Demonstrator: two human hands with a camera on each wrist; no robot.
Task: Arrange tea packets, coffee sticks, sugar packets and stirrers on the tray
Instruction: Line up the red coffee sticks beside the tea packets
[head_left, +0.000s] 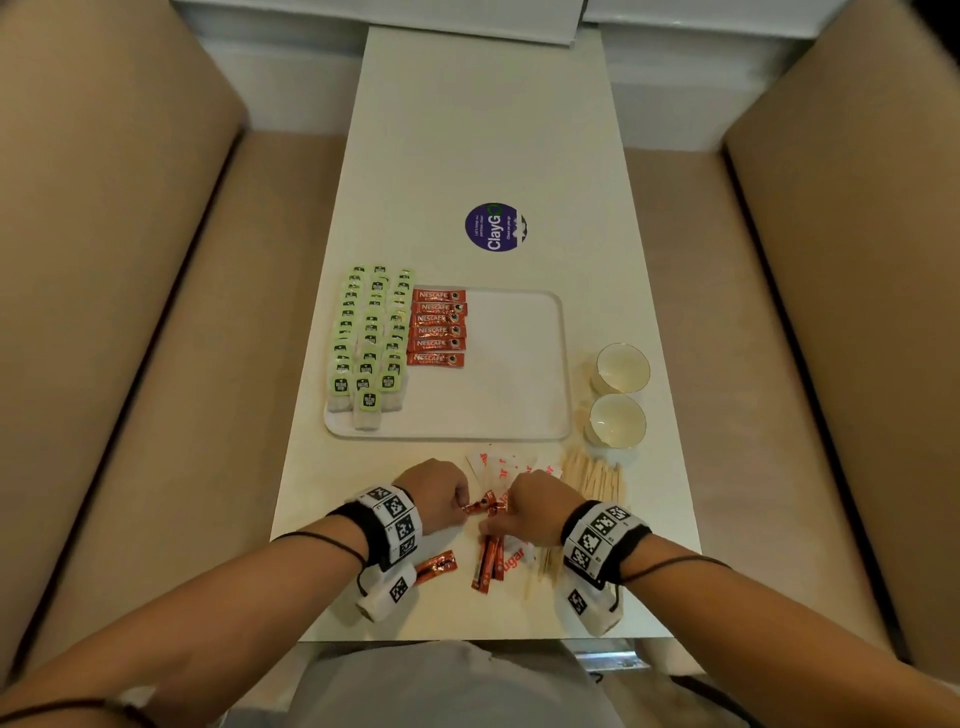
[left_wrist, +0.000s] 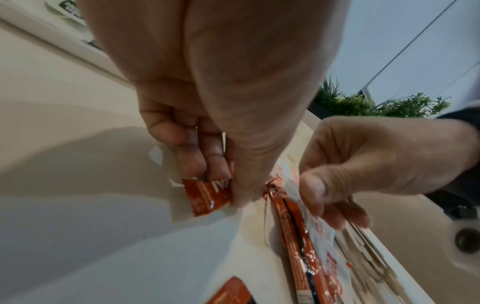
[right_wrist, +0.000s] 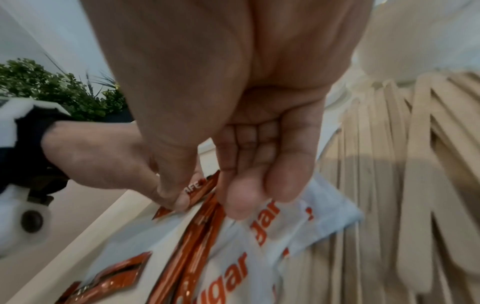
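The white tray (head_left: 563, 364) carries rows of green tea packets (head_left: 369, 343) on its left and a column of red coffee sticks (head_left: 436, 327) beside them. My hands meet near the table's front edge. My left hand (head_left: 436, 491) pinches the end of a red coffee stick (left_wrist: 205, 195) between thumb and fingers. Curled fingers of my right hand (head_left: 535, 512) hold the top ends of a few coffee sticks (head_left: 488, 561), which lie over a sugar packet (right_wrist: 311, 216). More sugar packets (head_left: 498, 465) and the wooden stirrers (head_left: 595, 475) lie beyond and right of my hands.
One loose coffee stick (head_left: 436, 566) lies by my left wrist. Two white cups (head_left: 622, 368) stand right of the tray. A purple sticker (head_left: 495, 227) marks the far table. Beige sofas (head_left: 130, 312) flank the narrow table on both sides.
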